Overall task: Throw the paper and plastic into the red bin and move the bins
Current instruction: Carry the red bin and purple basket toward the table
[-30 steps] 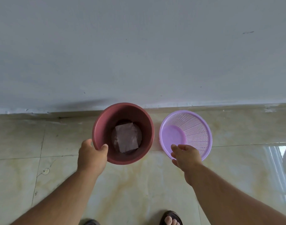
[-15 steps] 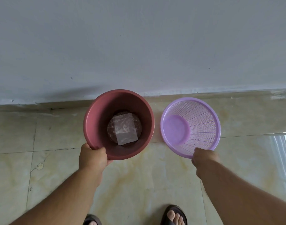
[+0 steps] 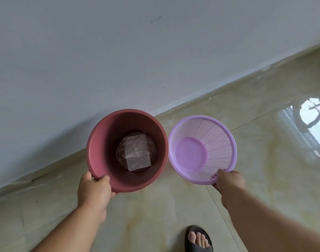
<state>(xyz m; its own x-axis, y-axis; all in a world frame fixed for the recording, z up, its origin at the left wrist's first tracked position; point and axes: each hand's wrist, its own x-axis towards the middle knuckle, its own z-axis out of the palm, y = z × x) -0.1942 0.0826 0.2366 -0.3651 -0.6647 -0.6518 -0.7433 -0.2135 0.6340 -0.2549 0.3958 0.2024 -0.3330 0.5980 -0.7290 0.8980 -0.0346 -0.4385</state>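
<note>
The red bin (image 3: pixel 101 135) is held up off the floor, its mouth facing me. My left hand (image 3: pixel 93 190) grips its near rim, thumb inside. At its bottom lies a clear plastic sheet (image 3: pixel 137 153) over what looks like paper. Just to its right, rim almost touching, is the purple slotted bin (image 3: pixel 219 140), empty inside. My right hand (image 3: pixel 229 180) clasps its near rim.
A pale grey wall (image 3: pixel 119 60) rises close behind the bins and meets the glossy beige tiled floor (image 3: pixel 155 215) along a slanting line. My right foot in a dark sandal (image 3: pixel 199 239) stands at the bottom edge. A window glare (image 3: pixel 308 128) shines on the floor at right.
Both bins have come up off the floor and closer to me, held by their near rims. The view has tilted and swung, so the wall line now slants.
</note>
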